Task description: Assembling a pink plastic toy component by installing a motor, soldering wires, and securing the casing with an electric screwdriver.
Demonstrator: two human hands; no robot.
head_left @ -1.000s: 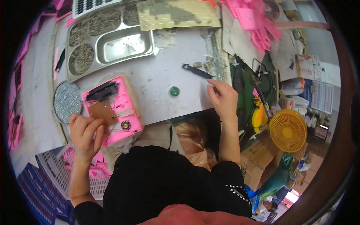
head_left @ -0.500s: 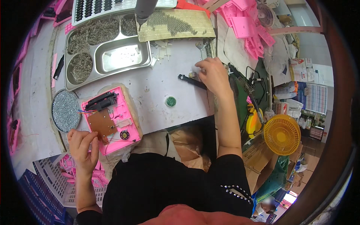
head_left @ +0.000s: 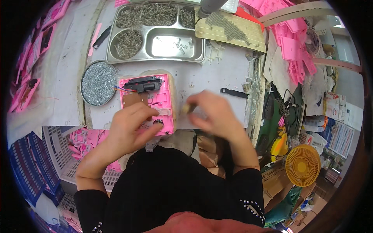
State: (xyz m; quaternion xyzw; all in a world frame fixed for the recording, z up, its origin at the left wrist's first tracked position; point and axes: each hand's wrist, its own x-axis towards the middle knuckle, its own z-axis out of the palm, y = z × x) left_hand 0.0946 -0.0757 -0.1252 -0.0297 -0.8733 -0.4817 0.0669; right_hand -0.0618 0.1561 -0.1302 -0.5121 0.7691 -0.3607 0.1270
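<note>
A pink plastic housing (head_left: 166,101) lies on a wrapped pad, holding a black mechanism (head_left: 144,84) with coloured wires, a brown circuit board (head_left: 135,99) and a round black disc (head_left: 158,122). My left hand (head_left: 130,124) reaches over its lower left side. Thumb and forefinger are spread on either side of the disc; whether they touch it is unclear. To the right of the housing, my right hand (head_left: 213,114) is blurred by motion. Its fingertips pinch a small yellowish-brown object (head_left: 188,108), too smeared to tell its kind.
A steel compartment tray (head_left: 155,62) with springs stands behind, beside a round dish of small metal pieces (head_left: 98,83). At the right are a black strip (head_left: 234,93) and a yellow fan (head_left: 303,166). A board with small metal parts (head_left: 256,40) sits under a hanging tool (head_left: 210,7).
My right hand has come left from beside the black strip, now with a small object pinched. My left hand has moved from the board's corner to the round disc. The whole view has shifted.
</note>
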